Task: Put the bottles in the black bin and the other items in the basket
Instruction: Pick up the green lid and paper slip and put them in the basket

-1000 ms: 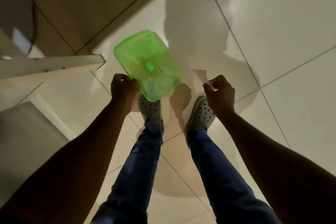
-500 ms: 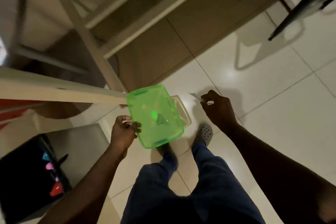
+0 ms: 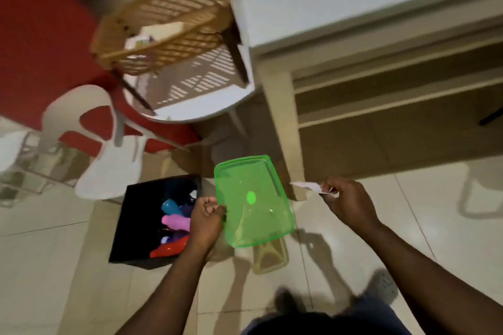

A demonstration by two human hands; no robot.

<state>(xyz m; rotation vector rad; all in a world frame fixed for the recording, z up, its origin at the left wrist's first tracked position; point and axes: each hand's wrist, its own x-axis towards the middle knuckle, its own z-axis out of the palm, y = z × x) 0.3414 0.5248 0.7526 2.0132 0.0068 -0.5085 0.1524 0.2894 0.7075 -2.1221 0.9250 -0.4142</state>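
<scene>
A wicker basket (image 3: 166,24) sat up on a white chair (image 3: 190,95), well apart from the black bin (image 3: 130,226) of bottles (image 3: 175,221) on the floor. The left hand (image 3: 206,221) pinched a green lid (image 3: 251,200) by one edge; held so thinly, it could slip. The right hand (image 3: 347,202) gripped a paper scrap (image 3: 307,186), light enough to miss the basket.

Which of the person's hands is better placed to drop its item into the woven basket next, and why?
Probably the left hand: it grips the green translucent plastic lid on the side of the tan woven basket. The right hand, pinching a small white scrap, is farther off.
</scene>
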